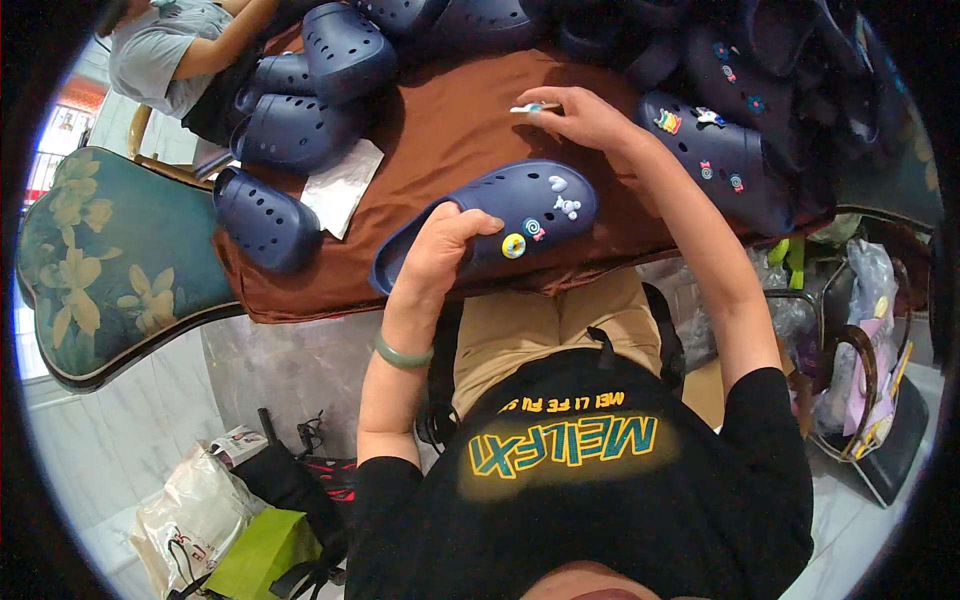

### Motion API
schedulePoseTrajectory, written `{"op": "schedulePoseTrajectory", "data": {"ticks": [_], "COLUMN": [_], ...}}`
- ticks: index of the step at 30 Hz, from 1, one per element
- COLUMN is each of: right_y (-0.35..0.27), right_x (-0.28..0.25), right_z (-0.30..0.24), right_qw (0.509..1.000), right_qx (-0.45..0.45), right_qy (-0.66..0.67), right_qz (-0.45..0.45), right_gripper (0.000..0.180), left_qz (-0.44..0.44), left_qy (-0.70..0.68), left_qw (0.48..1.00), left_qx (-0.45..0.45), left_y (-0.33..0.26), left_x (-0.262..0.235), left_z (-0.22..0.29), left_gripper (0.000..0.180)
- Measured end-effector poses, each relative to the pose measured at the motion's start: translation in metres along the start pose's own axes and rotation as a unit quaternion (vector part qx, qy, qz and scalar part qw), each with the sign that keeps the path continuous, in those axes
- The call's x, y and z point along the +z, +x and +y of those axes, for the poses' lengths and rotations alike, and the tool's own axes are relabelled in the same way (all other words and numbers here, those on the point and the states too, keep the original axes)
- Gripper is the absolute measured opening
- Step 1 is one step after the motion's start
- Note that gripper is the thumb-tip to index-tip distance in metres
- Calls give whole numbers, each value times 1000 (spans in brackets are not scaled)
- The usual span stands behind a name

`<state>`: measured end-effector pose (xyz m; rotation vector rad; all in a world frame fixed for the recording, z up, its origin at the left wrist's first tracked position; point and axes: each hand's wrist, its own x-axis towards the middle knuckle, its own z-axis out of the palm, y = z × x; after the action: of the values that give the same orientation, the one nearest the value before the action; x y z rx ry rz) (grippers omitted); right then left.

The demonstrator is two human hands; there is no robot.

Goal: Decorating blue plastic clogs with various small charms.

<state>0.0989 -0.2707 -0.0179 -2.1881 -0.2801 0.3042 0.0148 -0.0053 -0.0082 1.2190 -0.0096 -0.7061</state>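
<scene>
My left hand grips the heel end of a navy clog lying on the brown tablecloth. The clog carries white, swirl and yellow ring charms on its toe. My right hand reaches further across the table, fingertips pinched on a small white and blue charm. To the right lies another navy clog with several colourful charms fixed on it.
Several plain navy clogs are piled at the back left, with a silvery plastic bag beside them. Another person sits at the far left. A floral chair stands left; bags lie on the floor and another bag stands at the right.
</scene>
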Motion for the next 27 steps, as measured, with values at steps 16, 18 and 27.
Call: {"op": "schedulePoseTrajectory", "data": {"ticks": [16,18,27], "right_y": [-78,-79,-82], "right_x": [9,12,40], "right_z": [-33,-28,-25], "right_qw": [970,991,963], "right_qx": [-5,-125,-192], "right_qy": [218,-48,-120], "right_qz": [-108,-26,144], "right_gripper": [41,38,21], "left_qz": [-50,-55,-23], "left_qy": [-59,-59,-40], "left_qw": [997,997,999], "left_qx": [7,3,14], "left_y": [-9,-7,-3], "left_x": [19,18,15], "left_z": [17,17,13], "left_gripper": [34,31,20]}}
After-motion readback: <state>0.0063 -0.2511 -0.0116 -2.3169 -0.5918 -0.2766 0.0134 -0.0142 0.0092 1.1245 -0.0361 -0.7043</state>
